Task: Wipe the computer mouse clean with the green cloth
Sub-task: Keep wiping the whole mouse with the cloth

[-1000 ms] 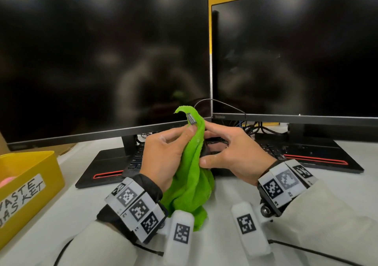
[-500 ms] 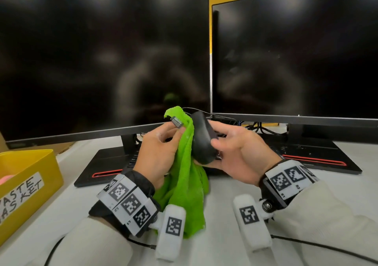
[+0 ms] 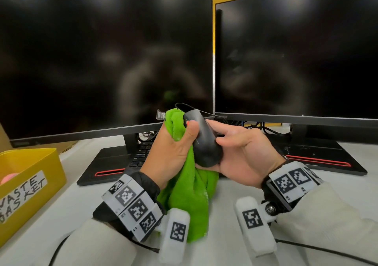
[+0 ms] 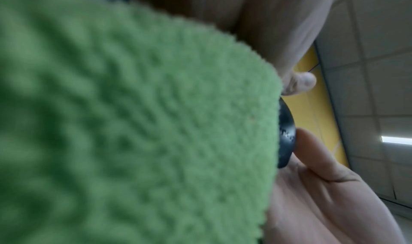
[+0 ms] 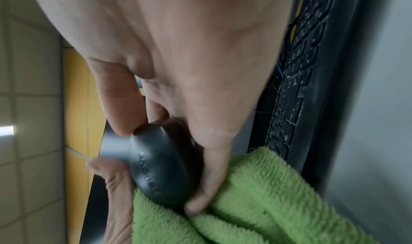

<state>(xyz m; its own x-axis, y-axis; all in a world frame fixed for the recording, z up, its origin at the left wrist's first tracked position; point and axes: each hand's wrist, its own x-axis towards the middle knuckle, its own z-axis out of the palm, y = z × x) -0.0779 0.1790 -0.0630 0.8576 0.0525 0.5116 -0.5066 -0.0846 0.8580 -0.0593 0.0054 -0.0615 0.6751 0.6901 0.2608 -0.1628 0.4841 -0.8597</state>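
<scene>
A black wired computer mouse is held up off the desk, nose pointing away. My right hand grips it from the right, thumb on its top and fingers behind it. My left hand clutches the fluffy green cloth against the mouse's left side, with its thumb lying on the mouse's top. The cloth hangs down to the desk. In the right wrist view the mouse sits between fingers with the cloth beneath it. The cloth fills the left wrist view; a sliver of the mouse shows.
Two dark monitors stand close behind the hands on black bases. A keyboard lies under the left one. A yellow waste basket sits at the left edge. The mouse cable loops back toward the monitors.
The mouse has come out from behind the cloth and now faces up in my right hand. My left hand has moved from the cloth's top edge to press the cloth against the mouse's left side.
</scene>
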